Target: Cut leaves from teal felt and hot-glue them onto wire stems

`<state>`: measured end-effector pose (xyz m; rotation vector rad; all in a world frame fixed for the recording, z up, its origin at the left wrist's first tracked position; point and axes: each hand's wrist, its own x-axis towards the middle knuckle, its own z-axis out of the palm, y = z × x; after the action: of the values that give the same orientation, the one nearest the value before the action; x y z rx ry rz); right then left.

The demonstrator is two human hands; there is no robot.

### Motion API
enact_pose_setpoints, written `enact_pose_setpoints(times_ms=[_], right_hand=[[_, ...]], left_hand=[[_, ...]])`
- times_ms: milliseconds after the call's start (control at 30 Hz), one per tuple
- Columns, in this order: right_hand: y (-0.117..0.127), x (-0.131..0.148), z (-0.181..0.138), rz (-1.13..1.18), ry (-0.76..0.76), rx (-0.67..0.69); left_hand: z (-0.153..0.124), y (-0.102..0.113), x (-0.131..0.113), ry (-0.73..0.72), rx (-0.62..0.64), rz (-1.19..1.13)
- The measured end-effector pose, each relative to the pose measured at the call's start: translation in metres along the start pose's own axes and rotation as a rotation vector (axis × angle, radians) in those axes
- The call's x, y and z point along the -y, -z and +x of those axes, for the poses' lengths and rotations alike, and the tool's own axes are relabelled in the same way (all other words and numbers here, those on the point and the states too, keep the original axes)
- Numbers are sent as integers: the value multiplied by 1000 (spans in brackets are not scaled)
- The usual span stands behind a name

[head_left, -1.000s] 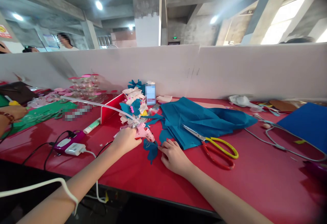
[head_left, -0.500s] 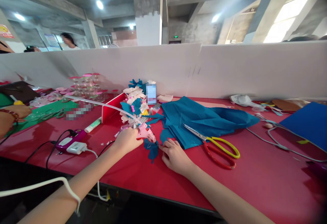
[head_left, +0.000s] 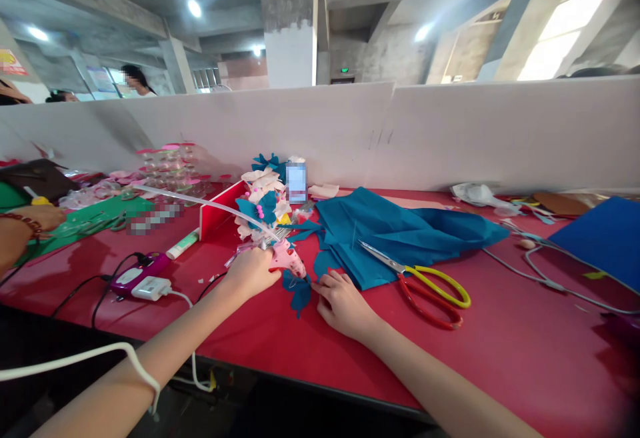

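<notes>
My left hand [head_left: 253, 273] is wrapped round a pink glue gun [head_left: 289, 258]. A long clear glue stick [head_left: 213, 203] runs out of its back end, towards the upper left. The gun's nozzle points down at a small teal fabric cutout [head_left: 301, 299] lying on the table. At the cutout's right edge, my right hand [head_left: 343, 301] has its fingers curled, the fingertips gripping the fabric close to the nozzle. Scissors [head_left: 393, 261] with one yellow and one red handle lie partly on a large folded teal cloth [head_left: 385, 231], right of my right hand.
Behind the gun stand teal and cream fabric flowers [head_left: 263, 191] and a phone [head_left: 297, 181]. A purple power strip [head_left: 127, 279] with a white plug sits left on the red table [head_left: 525, 345]. Another person's hand [head_left: 43, 218] is at far left. A low white partition [head_left: 340, 131] runs behind.
Almost nothing differs. The glue gun and my left hand have shifted very slightly to the right; my right hand stays at the cutout.
</notes>
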<state>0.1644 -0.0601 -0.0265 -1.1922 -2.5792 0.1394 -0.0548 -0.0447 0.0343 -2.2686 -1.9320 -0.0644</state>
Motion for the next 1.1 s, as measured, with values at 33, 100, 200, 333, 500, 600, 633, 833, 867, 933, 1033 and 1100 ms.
enact_pose_setpoints(times_ms=[33, 100, 200, 333, 500, 600, 633, 833, 867, 933, 1033, 1100], right_hand=[[0, 0, 0, 2, 2, -1], [0, 0, 0, 6, 6, -3], [1, 0, 0, 8, 8, -6], [1, 0, 1, 19, 8, -10], [1, 1, 1, 31, 1, -3], [2, 1, 1, 34, -5, 4], [2, 1, 1, 36, -5, 8], [3, 1, 1, 41, -9, 21], [4, 1, 1, 41, -12, 26], [4, 2, 1, 39, -14, 30], [4, 2, 1, 34, -13, 26], [3, 2, 0, 33, -15, 25]], left_hand=[[0, 0, 0, -2, -3, 3], [1, 0, -1, -7, -11, 7], [2, 0, -2, -19, -22, 11], [2, 0, -2, -29, -24, 13], [2, -1, -2, -19, -22, 19], [2, -2, -3, -17, -16, 20], [2, -2, -3, -15, -14, 20], [2, -2, -2, -16, -5, 16], [2, -2, -2, -16, -3, 14], [2, -2, -2, -15, -2, 11], [2, -1, -3, -16, -4, 5], [2, -1, -3, -17, -5, 1]])
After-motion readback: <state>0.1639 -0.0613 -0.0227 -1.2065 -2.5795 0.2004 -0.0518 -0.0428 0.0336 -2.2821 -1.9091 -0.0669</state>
